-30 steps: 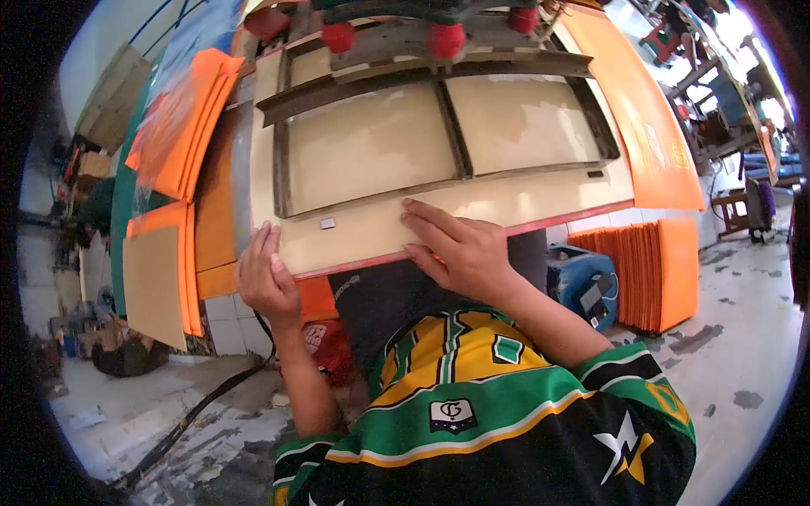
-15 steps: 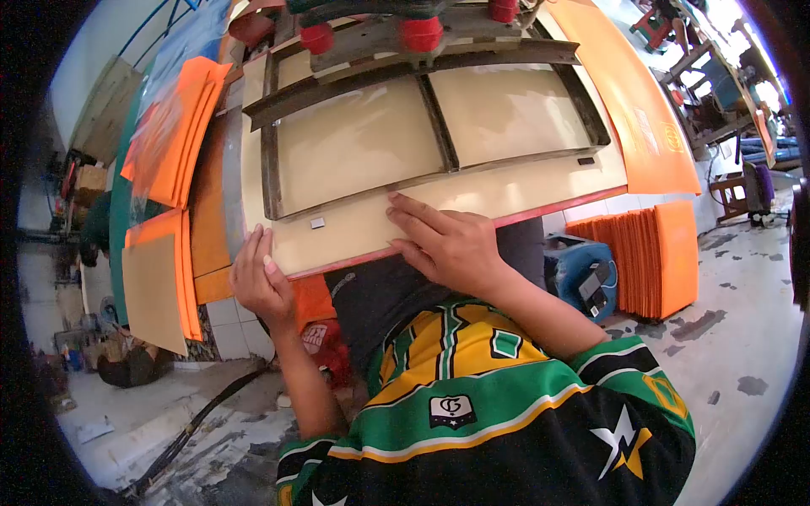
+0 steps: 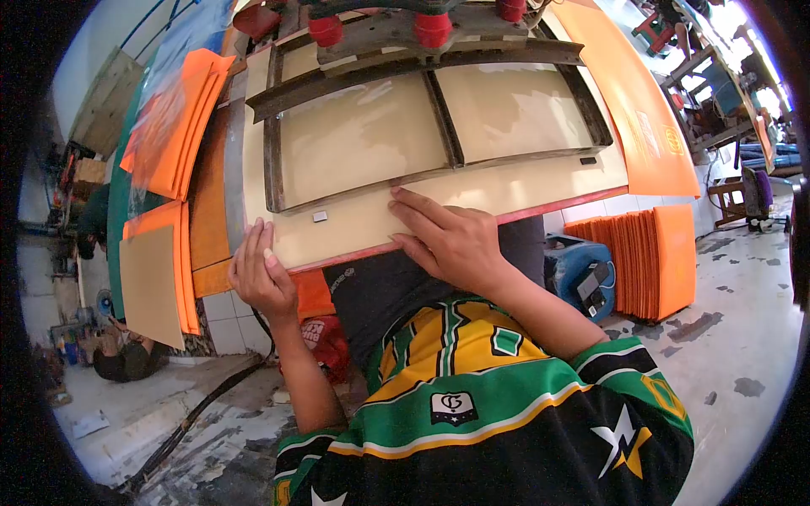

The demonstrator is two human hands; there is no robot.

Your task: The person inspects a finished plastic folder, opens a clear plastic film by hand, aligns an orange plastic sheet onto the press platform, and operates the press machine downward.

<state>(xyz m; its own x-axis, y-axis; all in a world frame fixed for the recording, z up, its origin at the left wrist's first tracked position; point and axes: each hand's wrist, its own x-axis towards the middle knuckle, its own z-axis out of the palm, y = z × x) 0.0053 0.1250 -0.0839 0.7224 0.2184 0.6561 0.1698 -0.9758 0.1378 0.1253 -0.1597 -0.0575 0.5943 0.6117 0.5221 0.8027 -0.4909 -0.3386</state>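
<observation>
My left hand [image 3: 263, 270] rests at the near left corner of a cream board [image 3: 354, 234] with a pinkish-red edge, its fingers stretched out along the corner. Lying on the board near its front edge is my right hand [image 3: 447, 236], fingers extended and thumb apart. Its fingertips are close to the front bar of a dark metal frame [image 3: 363, 193] that sits on the board. Between my hands, a small pale rectangular piece [image 3: 320, 217] is on the board. A small dark piece [image 3: 588, 160] is at the board's right side.
Above the frame hangs a machine head with red cylindrical parts [image 3: 431, 30]. Orange folded sheets [image 3: 181, 126] and a brown board [image 3: 152, 287] are at left. An orange sheet [image 3: 645, 126], an orange stack [image 3: 672, 261] and a blue container [image 3: 561, 274] are at right. A person [image 3: 131, 358] is at far left.
My hands keep almost the same positions on the board. The view has shifted slightly, and the person at far left shows more clearly.
</observation>
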